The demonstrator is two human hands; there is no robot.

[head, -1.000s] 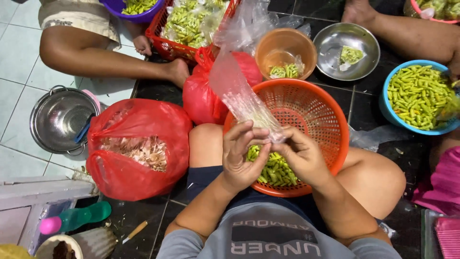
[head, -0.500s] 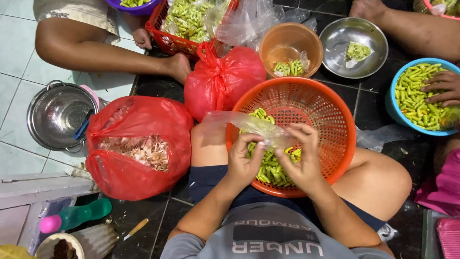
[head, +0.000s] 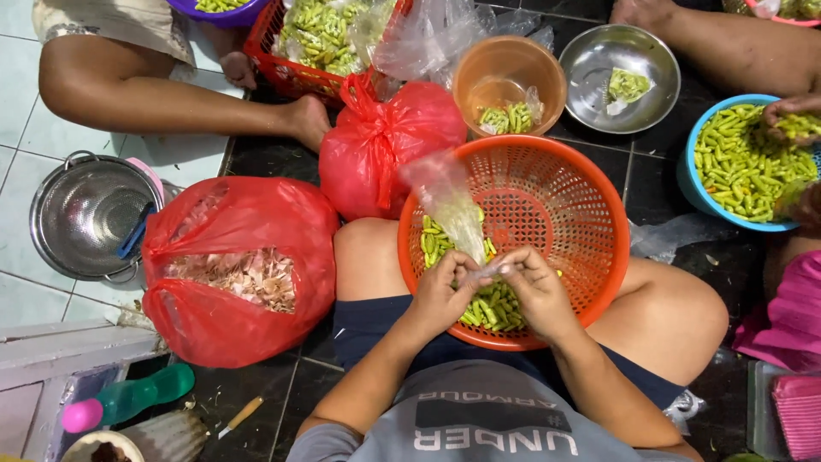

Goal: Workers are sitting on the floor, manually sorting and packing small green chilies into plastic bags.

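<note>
1. Two hands meet over the orange basket [head: 590, 214] in the head view: left hand [head: 440, 295] and right hand [head: 537, 291], fingers pinched narrow on the neck of a clear plastic bag [head: 453, 214].
2. Bag stands up from the hands, above green chillies [head: 487, 304] in the basket.
3. Red bag of peelings [head: 231, 265] lies just left of the person's knee.

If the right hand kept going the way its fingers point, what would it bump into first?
The right hand points leftward toward the left hand, so it would likely meet that hand's fingers first; both already pinch the clear plastic bag over the orange basket.
</note>
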